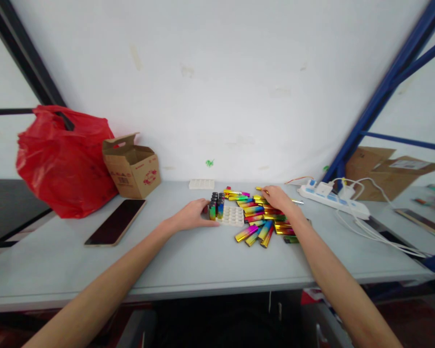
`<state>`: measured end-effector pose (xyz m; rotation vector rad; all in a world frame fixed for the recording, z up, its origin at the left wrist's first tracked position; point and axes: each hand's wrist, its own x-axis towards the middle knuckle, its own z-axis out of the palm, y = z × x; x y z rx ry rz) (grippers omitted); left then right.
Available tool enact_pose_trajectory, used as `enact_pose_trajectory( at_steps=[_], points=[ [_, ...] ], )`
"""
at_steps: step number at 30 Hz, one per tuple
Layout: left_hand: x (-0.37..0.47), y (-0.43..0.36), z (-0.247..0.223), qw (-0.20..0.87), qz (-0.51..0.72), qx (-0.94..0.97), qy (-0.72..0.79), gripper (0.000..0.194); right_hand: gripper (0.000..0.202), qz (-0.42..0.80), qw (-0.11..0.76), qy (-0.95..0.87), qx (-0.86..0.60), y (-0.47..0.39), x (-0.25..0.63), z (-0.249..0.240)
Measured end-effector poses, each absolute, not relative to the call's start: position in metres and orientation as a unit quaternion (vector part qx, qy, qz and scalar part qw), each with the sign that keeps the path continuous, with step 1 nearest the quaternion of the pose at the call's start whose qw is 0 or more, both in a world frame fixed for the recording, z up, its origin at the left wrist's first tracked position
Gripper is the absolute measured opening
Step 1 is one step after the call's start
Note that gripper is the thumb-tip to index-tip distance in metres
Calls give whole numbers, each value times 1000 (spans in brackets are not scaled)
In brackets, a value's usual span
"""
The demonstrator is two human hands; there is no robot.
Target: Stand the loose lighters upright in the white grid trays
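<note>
Several upright lighters [216,207] | beside left fingers [202,202] | loose lighters [253,212] | near right fingers [268,190]

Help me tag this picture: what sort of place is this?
Likely an assembly workshop: shiny multicoloured oblong pieces scattered beside a white plastic pocketed tray, and an open brown cardboard box.

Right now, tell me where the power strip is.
In the head view, the power strip lies on the right of the table, near the blue frame, beyond the right hand.
</note>
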<state>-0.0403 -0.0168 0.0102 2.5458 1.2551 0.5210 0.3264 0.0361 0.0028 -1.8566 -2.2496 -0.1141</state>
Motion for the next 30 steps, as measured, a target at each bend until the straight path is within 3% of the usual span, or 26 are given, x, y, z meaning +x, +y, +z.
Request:
enact_pose_trajectory(
  at_steps=[4,9,16,23,27,30],
  points=[
    [-40,-16,9,123,179,876,430,64,35,-46,132,-774,-617,32,324,7],
    [-40,-17,11,126,174,878,428,64,35,-35,237,-828,-507,26,299,6],
    [-40,-19,12,132,176,876,429,62,33,-4,184,-861,-474,24,268,1],
    [-40,-18,12,134,176,875,431,63,21,17,217,-856,-470,23,273,5],
    [-40,-18,12,135,181,876,427,65,23,76,313,-833,-451,19,277,9],
    [-40,-18,11,132,186,872,433,64,29,203,431,-758,-445,18,278,10]
  ],
)
